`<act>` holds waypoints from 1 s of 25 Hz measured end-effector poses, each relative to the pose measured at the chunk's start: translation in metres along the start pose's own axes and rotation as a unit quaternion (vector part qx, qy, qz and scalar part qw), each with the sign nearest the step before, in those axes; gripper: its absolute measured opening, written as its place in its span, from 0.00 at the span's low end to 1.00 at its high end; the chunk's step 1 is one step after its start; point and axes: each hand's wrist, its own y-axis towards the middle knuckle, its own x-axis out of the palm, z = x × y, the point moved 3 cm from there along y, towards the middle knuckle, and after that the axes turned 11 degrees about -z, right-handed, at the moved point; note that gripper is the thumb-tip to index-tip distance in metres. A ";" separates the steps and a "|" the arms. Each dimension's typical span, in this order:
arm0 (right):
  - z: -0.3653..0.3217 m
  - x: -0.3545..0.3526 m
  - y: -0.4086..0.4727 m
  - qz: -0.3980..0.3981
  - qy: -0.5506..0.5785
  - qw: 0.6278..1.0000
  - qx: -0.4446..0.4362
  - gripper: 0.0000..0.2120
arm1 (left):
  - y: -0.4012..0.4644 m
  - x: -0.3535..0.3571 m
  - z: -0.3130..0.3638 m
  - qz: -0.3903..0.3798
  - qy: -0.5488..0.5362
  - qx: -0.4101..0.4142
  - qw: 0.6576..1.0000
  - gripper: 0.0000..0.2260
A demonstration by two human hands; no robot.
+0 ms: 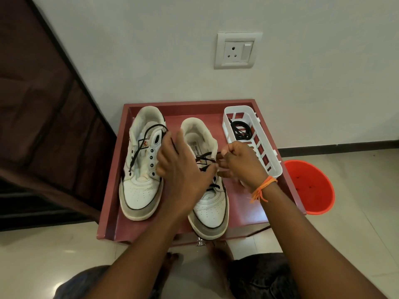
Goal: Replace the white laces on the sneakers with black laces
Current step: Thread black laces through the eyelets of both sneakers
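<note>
Furniture first: a dark brown cabinet (pixel 38 104) fills the space beyond the left edge of the red tray (pixel 246 214), which serves as the landmark here, and an orange bucket (pixel 311 186) stands just off the tray's right edge. On the tray's left half lies the left sneaker (pixel 140 190), toe toward the person, most of its eyelets bare, with one loose black strand draped over its tongue. The right sneaker (pixel 212 210) lies at the tray's middle, long axis running from the near rim toward the far one, its lower eyelets already crossed with the black lace (pixel 205 159). Along the tray's right side sits a white basket (pixel 269 160) holding a coiled spare black lace (pixel 241 130). The left hand (pixel 183 169) lies over the right sneaker's left flank, fingers curled, a black strand passing under them; whether it pinches that strand I cannot tell. The right hand (pixel 239 162) hovers just right of the sneaker's upper eyelets, fingertips pinching the lace end. Lacing looks partway done on this shoe; the next eyelet probably lies leftward of the right hand, which is nearer.
</note>
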 end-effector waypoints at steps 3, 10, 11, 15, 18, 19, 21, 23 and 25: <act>-0.003 -0.002 -0.005 -0.013 0.125 0.992 0.032 0.10 | -0.021 0.007 -0.018 0.037 -0.022 -0.043 0.998 0.48; -0.015 -0.023 -0.012 0.035 0.291 0.956 0.006 0.08 | -0.052 0.033 0.000 0.070 0.210 0.306 0.926 0.25; -0.014 -0.020 -0.012 0.040 0.285 0.958 0.009 0.08 | -0.053 0.041 0.002 0.044 0.249 0.354 0.900 0.21; -0.017 -0.014 -0.013 0.032 0.206 0.978 0.010 0.09 | -0.046 0.052 0.003 -0.034 0.285 0.394 0.873 0.18; -0.022 -0.034 -0.012 0.083 0.222 0.971 -0.030 0.10 | -0.046 0.053 0.001 -0.040 0.267 0.396 0.877 0.16; -0.021 -0.045 -0.011 0.116 0.269 0.955 -0.052 0.11 | -0.046 0.054 0.000 -0.033 0.267 0.395 0.878 0.15; -0.016 -0.068 -0.008 0.208 0.343 0.914 -0.065 0.10 | -0.047 0.055 0.000 -0.025 0.267 0.393 0.880 0.15; -0.005 -0.074 -0.006 0.264 0.342 0.902 -0.020 0.08 | -0.047 0.056 0.000 -0.020 0.268 0.390 0.881 0.15; 0.004 -0.056 -0.004 0.195 0.314 0.928 0.039 0.12 | -0.047 0.057 -0.001 -0.015 0.269 0.384 0.883 0.15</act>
